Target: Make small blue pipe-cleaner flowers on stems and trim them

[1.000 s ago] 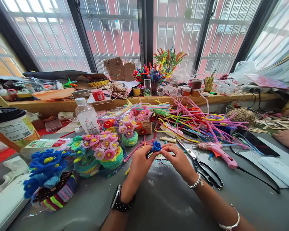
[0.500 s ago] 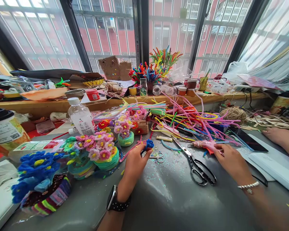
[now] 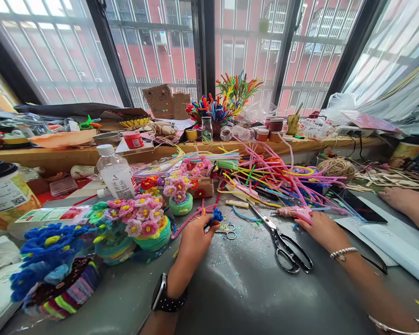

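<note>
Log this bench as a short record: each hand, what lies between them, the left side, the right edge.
Left hand: pinching a small blue flower
Right hand: grasping a pink glue gun
Between hands: small scissors; large black-handled scissors
Left side: blue flowers in a striped pot
Right edge: another person's hand, near a dark-screened device

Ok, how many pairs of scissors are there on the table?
2: small silver scissors beside the left hand, and large black-handled scissors lying between them and the right hand. More may be hidden under the pipe cleaners.
</note>
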`<state>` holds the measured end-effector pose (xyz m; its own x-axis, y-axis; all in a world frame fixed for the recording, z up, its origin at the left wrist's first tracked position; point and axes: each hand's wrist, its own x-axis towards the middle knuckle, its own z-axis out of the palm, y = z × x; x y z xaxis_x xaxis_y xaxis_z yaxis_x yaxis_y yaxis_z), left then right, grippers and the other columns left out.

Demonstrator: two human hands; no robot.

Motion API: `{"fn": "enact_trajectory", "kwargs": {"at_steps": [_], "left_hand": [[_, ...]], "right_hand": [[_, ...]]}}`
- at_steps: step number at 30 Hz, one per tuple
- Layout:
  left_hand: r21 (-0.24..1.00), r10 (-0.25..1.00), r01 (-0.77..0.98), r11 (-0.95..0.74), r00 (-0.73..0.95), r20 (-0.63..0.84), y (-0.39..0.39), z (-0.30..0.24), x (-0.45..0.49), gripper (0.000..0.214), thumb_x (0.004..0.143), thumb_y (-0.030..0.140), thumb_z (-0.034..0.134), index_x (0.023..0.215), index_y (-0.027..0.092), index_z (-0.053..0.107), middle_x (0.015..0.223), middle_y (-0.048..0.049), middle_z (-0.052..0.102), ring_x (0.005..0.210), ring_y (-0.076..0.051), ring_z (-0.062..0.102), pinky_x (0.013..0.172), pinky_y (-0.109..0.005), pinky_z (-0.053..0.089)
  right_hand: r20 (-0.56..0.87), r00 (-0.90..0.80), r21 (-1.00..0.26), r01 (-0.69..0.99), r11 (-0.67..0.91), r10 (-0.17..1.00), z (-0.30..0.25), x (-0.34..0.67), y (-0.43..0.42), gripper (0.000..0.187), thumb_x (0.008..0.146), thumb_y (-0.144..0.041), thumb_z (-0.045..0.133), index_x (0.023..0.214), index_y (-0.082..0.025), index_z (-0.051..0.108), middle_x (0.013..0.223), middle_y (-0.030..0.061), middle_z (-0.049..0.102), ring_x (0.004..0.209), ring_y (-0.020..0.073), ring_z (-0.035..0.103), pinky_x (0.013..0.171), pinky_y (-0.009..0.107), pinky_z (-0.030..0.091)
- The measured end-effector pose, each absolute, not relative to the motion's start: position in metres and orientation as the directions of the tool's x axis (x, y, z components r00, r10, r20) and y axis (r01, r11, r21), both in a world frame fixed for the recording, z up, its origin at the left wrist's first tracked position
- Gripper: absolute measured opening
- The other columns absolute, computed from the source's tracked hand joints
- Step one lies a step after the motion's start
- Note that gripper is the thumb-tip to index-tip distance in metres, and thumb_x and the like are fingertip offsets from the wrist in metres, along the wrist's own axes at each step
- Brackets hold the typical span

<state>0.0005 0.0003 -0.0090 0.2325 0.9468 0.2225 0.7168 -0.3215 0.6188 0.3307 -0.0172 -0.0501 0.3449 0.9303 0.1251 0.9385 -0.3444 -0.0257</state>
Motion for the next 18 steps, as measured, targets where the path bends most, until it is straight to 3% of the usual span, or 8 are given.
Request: {"fn": "enact_trajectory", "kwargs": {"at_steps": [4, 9, 13, 18], "left_hand": [[0.638, 0.945, 0.698, -0.327, 0.231, 0.231, 0.0005, -0.0108, 0.0002, 0.023, 0.072, 0.024, 0.048, 0.09, 0.018, 0.061, 0.087, -0.0049, 0.066, 0.081, -0.019, 0.058, 0.073, -0.03, 0.041], [0.644, 0.949, 0.697, -0.316, 0.227, 0.22, 0.0, -0.0116, 0.0013, 0.02, 0.071, 0.023, 0.048, 0.086, 0.019, 0.061, 0.085, -0.0048, 0.066, 0.08, -0.019, 0.058, 0.072, -0.03, 0.041], [0.636, 0.951, 0.707, -0.31, 0.228, 0.21, 0.0001, -0.0122, 0.001, 0.02, 0.071, 0.023, 0.049, 0.085, 0.018, 0.062, 0.086, -0.0057, 0.065, 0.081, -0.02, 0.058, 0.073, -0.03, 0.041], [0.623, 0.947, 0.714, -0.32, 0.222, 0.233, 0.0004, -0.0136, 0.0001, 0.02, 0.071, 0.025, 0.049, 0.085, 0.018, 0.062, 0.085, -0.006, 0.065, 0.082, -0.02, 0.058, 0.074, -0.031, 0.041]], "right_hand": [[0.13, 0.352, -0.023, 0.936, -0.352, 0.927, -0.0517, 0.333, -0.0154, 0.035, 0.079, -0.041, 0.036, 0.078, -0.012, 0.056, 0.081, 0.0157, 0.06, 0.074, 0.0255, 0.058, 0.061, 0.031, 0.04], [0.17, 0.377, -0.043, 0.926, -0.375, 0.911, -0.0521, 0.3282, -0.0182, 0.042, 0.074, -0.049, 0.04, 0.083, -0.011, 0.055, 0.082, 0.0156, 0.059, 0.076, 0.0269, 0.057, 0.06, 0.032, 0.04], [0.196, 0.385, -0.03, 0.922, -0.387, 0.902, -0.054, 0.3253, -0.0179, 0.037, 0.074, -0.04, 0.042, 0.088, -0.007, 0.054, 0.083, 0.0173, 0.059, 0.082, 0.0273, 0.055, 0.065, 0.032, 0.041], [0.297, 0.436, -0.142, 0.9, -0.413, 0.849, -0.057, 0.3274, -0.0181, 0.045, 0.07, -0.042, 0.043, 0.095, -0.006, 0.052, 0.088, 0.0177, 0.058, 0.081, 0.0272, 0.055, 0.065, 0.033, 0.042]]}}
